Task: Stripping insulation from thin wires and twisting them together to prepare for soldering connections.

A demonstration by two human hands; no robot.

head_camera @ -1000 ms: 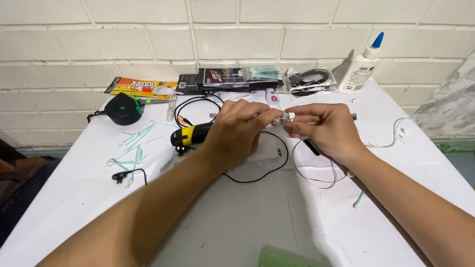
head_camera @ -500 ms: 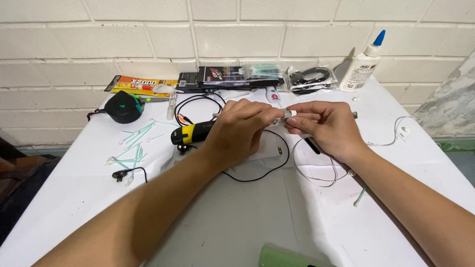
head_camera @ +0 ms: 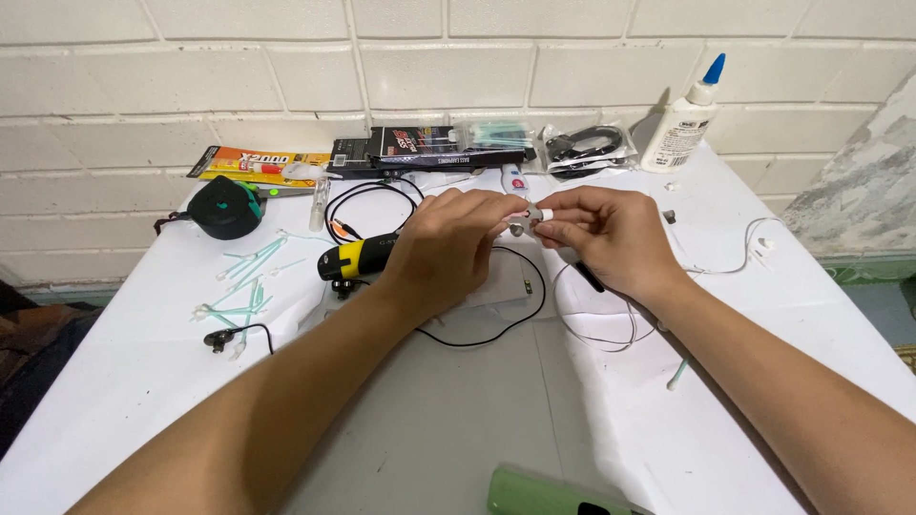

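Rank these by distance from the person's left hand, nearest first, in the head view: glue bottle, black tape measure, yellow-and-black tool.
From the left hand:
1. Yellow-and-black tool, just left of it.
2. Black tape measure, far left.
3. Glue bottle, back right by the wall.

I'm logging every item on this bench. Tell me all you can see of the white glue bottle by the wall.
The white plastic glue bottle stands upright at the far right of the white table, against the pale brick wall. It has a tapered white nozzle topped by a blue cap, which is on, and a printed label on its front. It casts a shadow leftward on the wall. Neither hand touches it; a clear bag of black cable lies just to its left.
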